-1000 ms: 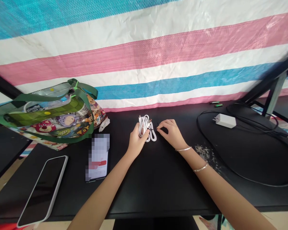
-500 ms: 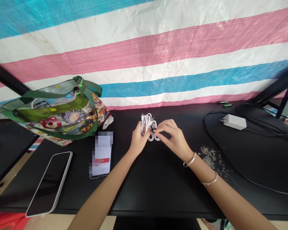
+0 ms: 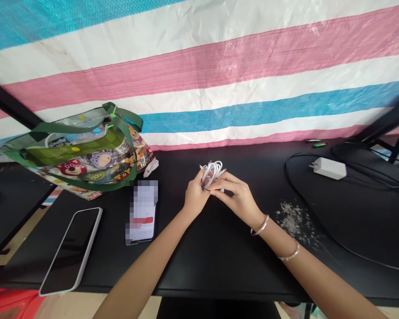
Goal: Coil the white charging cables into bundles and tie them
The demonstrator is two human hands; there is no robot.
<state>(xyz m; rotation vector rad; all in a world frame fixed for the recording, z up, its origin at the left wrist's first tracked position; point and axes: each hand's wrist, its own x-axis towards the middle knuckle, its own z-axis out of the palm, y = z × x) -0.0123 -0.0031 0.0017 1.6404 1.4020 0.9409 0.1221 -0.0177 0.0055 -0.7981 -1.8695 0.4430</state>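
A white cable [image 3: 213, 170], coiled into a small bundle, is held up over the middle of the black table. My left hand [image 3: 195, 196] is closed around its left side, with the thumb along the loops. Close against it, my right hand [image 3: 236, 191] pinches at the bundle's lower part, thumb and forefinger together. A thin dark strand [image 3: 204, 188] shows at the loops by those fingertips; how it runs is partly hidden by the fingers. Cable ends poke out at the top left and right of the coil.
Left on the black table [image 3: 199, 266] are a printed bag [image 3: 99, 164] with green handles, a lit phone [image 3: 143, 212] and a dark-screened phone [image 3: 71, 250]. On the right lie a white charger [image 3: 329, 168], a black cord [image 3: 306, 201] and pale crumbs [image 3: 294, 219]. Striped sheeting [image 3: 219, 62] hangs behind.
The cable bundle has turned in my left hand, its loops now bunched closer together. My right hand has shifted left and tight against it. The view has moved slightly.
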